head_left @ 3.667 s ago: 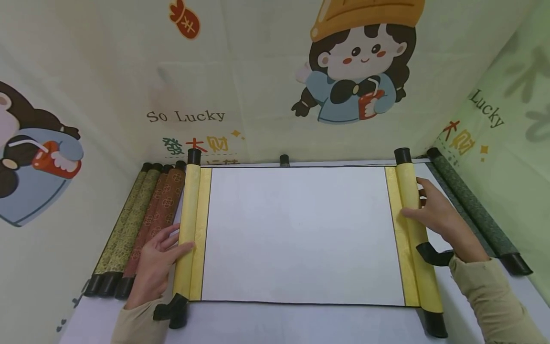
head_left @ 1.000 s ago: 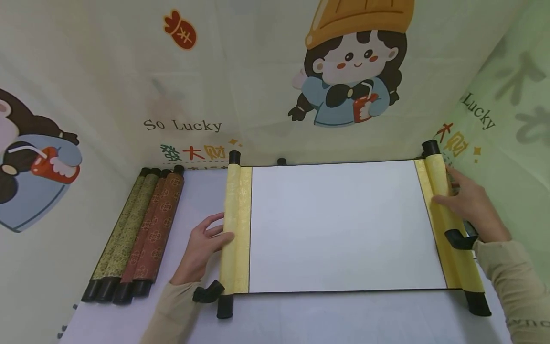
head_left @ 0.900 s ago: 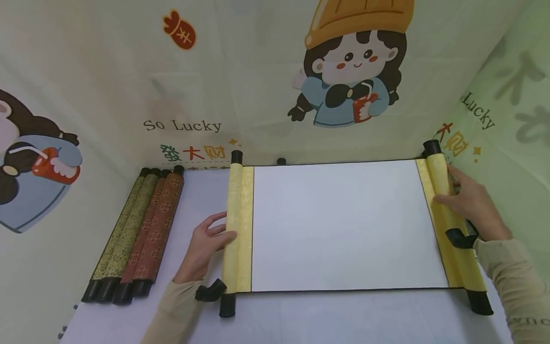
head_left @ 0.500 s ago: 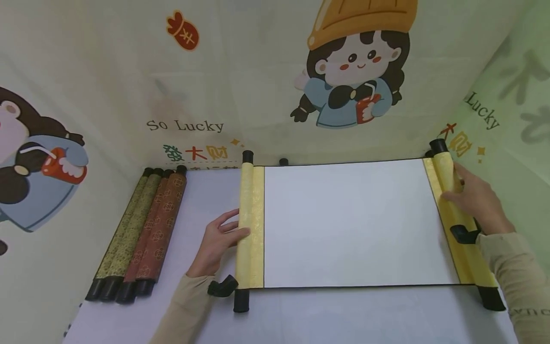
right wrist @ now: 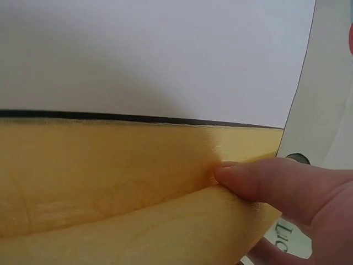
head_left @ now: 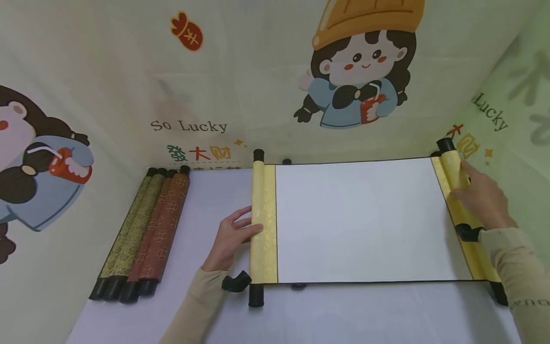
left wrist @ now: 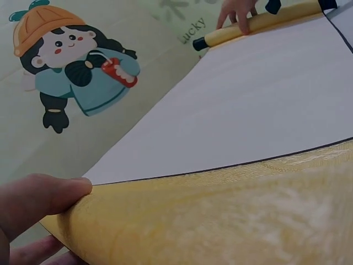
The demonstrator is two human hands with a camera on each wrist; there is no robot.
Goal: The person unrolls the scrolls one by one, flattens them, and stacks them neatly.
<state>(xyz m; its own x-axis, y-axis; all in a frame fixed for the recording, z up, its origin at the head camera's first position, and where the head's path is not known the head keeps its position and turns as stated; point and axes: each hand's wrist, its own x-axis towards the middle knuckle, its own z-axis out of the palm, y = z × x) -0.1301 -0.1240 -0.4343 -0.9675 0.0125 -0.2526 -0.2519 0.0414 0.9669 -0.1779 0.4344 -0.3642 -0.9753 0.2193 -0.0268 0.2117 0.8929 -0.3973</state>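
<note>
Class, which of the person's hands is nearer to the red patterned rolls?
Left. The left hand grips the yellow left roller, with a strip of table between it and the red patterned rolls; the right hand grips the right roller, beyond the white sheet.

Tabletop [head_left: 365,317], whitish. Behind it: pale printed backdrop [head_left: 258,71], cartoon figure [head_left: 360,71], "So Lucky" lettering [head_left: 189,126]. Left of it: pale cloth [head_left: 47,282], second figure [head_left: 51,196]. Right of it: greenish cloth [head_left: 526,169].

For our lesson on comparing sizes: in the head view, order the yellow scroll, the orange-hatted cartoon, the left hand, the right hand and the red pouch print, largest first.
1. Yellow scroll
2. Orange-hatted cartoon
3. Left hand and right hand: too alike to rank
4. Red pouch print
</note>
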